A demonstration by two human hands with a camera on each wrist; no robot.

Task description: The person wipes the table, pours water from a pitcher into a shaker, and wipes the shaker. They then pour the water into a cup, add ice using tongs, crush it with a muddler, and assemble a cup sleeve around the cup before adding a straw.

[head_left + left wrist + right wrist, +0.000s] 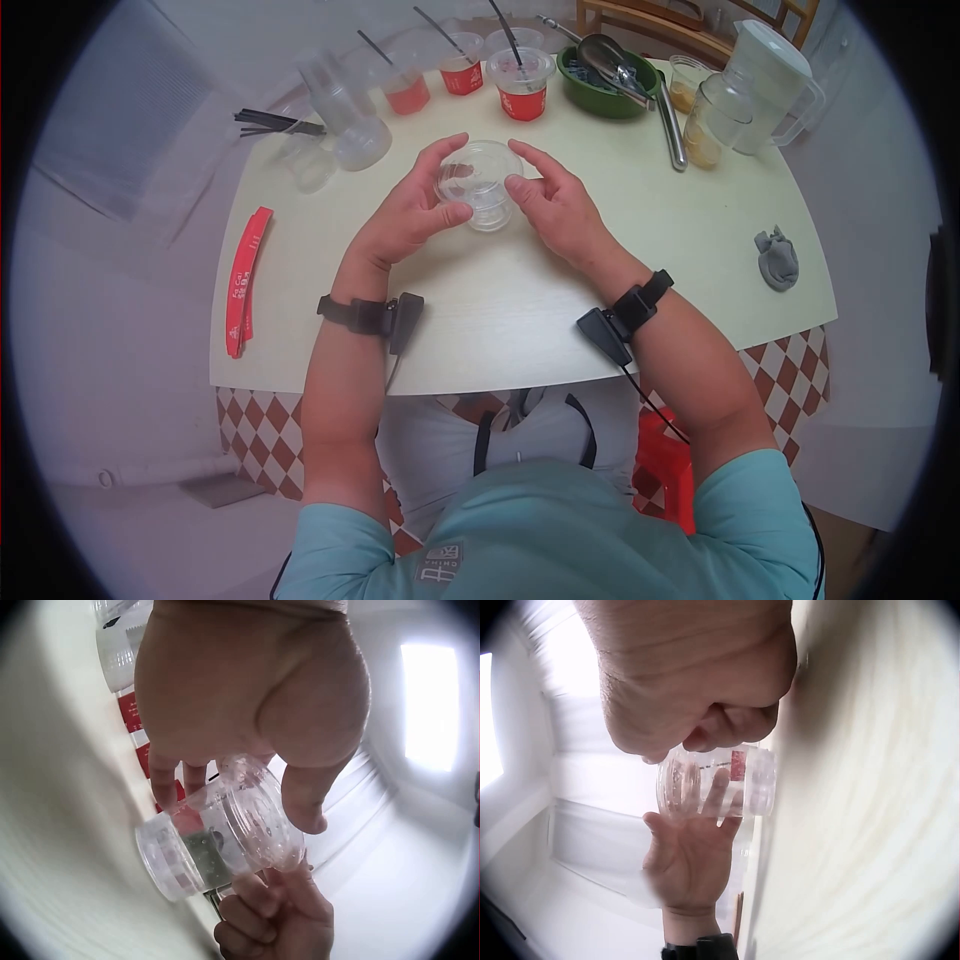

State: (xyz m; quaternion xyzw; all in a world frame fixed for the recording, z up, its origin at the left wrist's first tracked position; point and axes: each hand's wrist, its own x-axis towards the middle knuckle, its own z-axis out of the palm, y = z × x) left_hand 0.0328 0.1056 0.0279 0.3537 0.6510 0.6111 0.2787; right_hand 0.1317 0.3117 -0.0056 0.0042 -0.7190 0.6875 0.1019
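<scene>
A clear plastic cup with a wide clear lid or rim piece on top stands between the hands; whether that piece is separate cannot be told. The left hand is at its left side, fingers fairly straight behind the cup and thumb spread near the rim. In the right wrist view this left hand shows its palm, fingertips against the cup. With thumb and index finger the right hand pinches the rim from the right; its other fingers are curled.
Red-labelled cups with black straws stand at the back, beside a green bowl holding utensils. Stacked clear cups are back left, red strips at left. A jar, pitcher and grey cloth are at right.
</scene>
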